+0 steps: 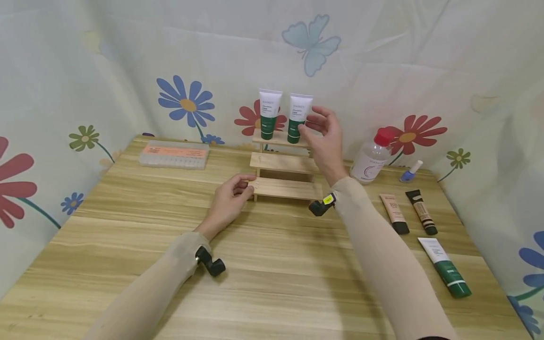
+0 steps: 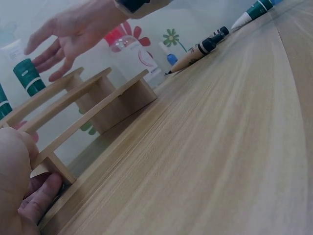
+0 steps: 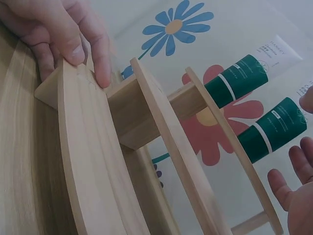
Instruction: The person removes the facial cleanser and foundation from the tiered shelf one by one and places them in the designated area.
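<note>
A three-step wooden display stand [image 1: 289, 188] is at the back of the table. On its top step two green-and-white squeeze tubes stand upright on their caps, the left tube [image 1: 268, 113] and the right tube [image 1: 294, 127]. My left hand [image 1: 227, 198] grips the left end of the lowest step; in the right wrist view its fingertips [image 3: 76, 55] lie on that board. Beside the right tube is my right hand [image 1: 325, 141], fingers spread and not wrapped around it. Its thumb is close to the tube; whether they touch I cannot tell.
Right of the stand are a red-capped clear bottle [image 1: 370, 158] and a blue nail polish bottle [image 1: 410, 172]. Nearer lie a BB cream tube [image 1: 394, 212], a black-and-beige tube [image 1: 421, 212] and another green-and-white tube [image 1: 445, 268]. A clear plastic case [image 1: 174, 156] sits back left.
</note>
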`<move>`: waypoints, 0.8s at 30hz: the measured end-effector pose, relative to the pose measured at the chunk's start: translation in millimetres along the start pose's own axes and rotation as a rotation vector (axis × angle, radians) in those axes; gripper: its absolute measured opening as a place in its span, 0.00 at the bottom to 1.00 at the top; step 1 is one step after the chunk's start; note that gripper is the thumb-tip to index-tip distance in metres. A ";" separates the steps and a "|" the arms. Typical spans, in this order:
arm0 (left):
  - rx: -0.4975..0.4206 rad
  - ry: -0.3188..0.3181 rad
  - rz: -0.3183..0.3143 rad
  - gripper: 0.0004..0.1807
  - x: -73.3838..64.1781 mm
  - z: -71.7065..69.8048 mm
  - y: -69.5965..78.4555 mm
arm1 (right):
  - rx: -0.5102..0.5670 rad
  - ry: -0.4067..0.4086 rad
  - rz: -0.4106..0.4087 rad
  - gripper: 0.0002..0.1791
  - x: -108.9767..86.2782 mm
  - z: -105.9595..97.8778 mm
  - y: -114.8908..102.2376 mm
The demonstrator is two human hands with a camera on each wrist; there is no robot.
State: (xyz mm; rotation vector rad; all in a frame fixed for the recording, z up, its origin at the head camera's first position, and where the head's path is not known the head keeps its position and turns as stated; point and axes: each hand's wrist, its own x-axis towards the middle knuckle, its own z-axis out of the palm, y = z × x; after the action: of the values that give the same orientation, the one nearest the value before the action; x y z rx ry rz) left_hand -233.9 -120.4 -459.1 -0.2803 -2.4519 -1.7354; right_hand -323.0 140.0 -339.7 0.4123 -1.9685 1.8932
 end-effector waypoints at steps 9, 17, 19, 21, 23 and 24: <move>0.004 -0.002 0.006 0.16 0.1 0.1 0.6 | -0.021 -0.028 0.021 0.27 4.5 9.2 2.3; 0.007 -0.006 0.013 0.16 0.7 0.9 -0.4 | -0.041 -0.028 0.038 0.27 3.3 11.3 5.3; 0.008 -0.004 0.010 0.16 1.0 0.6 -1.1 | -0.038 -0.028 0.041 0.26 3.5 11.8 5.7; 0.007 -0.004 0.010 0.16 1.0 0.2 -1.7 | -0.037 -0.029 0.045 0.26 3.7 12.3 5.9; 0.003 -0.003 0.008 0.16 0.7 -0.4 -1.8 | -0.037 -0.029 0.049 0.25 3.6 12.5 5.7; 0.001 -0.003 0.008 0.16 0.5 -0.7 -1.9 | -0.036 -0.028 0.051 0.25 3.5 12.5 5.5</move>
State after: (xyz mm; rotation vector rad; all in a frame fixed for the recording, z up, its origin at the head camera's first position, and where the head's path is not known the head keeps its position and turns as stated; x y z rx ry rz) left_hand -234.8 -121.6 -460.5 -0.2922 -2.4502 -1.7316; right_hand -329.4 128.1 -343.3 0.3845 -2.0466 1.8899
